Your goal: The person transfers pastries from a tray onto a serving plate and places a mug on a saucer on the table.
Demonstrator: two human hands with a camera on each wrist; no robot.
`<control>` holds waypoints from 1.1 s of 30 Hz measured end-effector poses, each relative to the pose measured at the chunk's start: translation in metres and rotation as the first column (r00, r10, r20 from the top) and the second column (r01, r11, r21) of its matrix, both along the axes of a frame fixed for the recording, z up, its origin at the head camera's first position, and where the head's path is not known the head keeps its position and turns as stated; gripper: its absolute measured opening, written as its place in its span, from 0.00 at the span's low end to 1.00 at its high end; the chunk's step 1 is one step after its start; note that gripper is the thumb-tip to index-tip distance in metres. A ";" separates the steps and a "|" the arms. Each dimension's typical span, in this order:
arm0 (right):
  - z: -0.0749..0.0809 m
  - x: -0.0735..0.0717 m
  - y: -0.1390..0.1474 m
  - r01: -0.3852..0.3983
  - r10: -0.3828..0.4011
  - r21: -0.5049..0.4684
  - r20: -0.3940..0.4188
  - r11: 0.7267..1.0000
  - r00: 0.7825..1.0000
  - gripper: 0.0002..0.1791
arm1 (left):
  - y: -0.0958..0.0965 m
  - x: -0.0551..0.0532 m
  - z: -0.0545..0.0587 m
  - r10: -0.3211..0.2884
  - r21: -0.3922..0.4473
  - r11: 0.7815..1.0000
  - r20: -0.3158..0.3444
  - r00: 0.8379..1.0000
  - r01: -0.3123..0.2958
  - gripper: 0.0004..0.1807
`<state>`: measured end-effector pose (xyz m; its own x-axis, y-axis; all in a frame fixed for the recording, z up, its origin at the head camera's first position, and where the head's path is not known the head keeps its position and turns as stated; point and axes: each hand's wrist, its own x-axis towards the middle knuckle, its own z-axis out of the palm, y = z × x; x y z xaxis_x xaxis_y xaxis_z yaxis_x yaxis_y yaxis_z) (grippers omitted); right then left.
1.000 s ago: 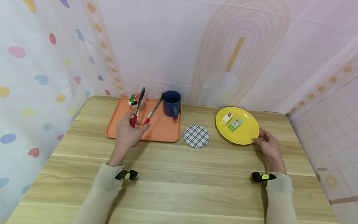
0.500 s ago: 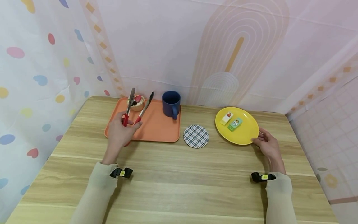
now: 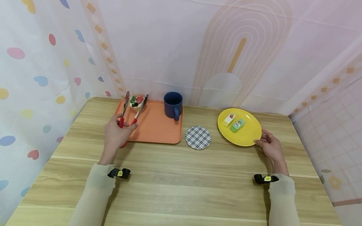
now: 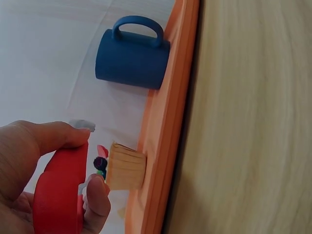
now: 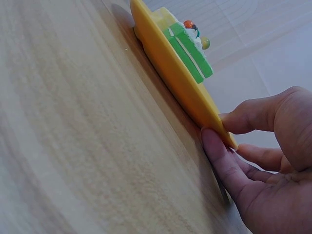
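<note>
My left hand [image 3: 116,135] grips a pair of red-handled tongs [image 3: 122,121], whose two arms are spread. Their tips stand on either side of a small fruit-topped cupcake [image 3: 137,103] at the back left of an orange tray [image 3: 158,133]; whether they touch it I cannot tell. In the left wrist view the cupcake [image 4: 126,168] is upright in its tan wrapper, beyond the red handles [image 4: 58,195]. My right hand [image 3: 271,147] pinches the near right rim of a yellow plate [image 3: 246,136]. Two toy cake slices lie on that plate, one white [image 3: 229,119] and one green [image 3: 237,125].
A dark blue mug [image 3: 172,108] stands on the tray's right side, handle toward me. Between tray and plate lies a round checked coaster [image 3: 198,137]. A patterned cloth [image 3: 169,47] hangs behind the wooden table [image 3: 192,188].
My left hand has moved left with the tongs, away from the mug, so that the tips now stand around the cupcake. The right hand and the plate have stayed put.
</note>
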<state>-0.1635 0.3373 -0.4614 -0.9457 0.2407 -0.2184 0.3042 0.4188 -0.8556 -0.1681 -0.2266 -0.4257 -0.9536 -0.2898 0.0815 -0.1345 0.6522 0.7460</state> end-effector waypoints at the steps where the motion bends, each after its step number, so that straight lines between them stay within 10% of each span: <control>1: 0.000 0.000 0.000 0.002 -0.002 0.000 0.000 1.000 1.000 0.41 | -0.001 0.000 -0.001 -0.002 -0.004 1.000 0.000 1.000 0.002 0.41; 33: -0.003 -0.002 0.000 0.022 -0.022 -0.023 0.009 0.999 1.000 0.42 | -0.012 -0.016 -0.013 -0.026 -0.051 0.998 0.114 0.993 0.032 0.46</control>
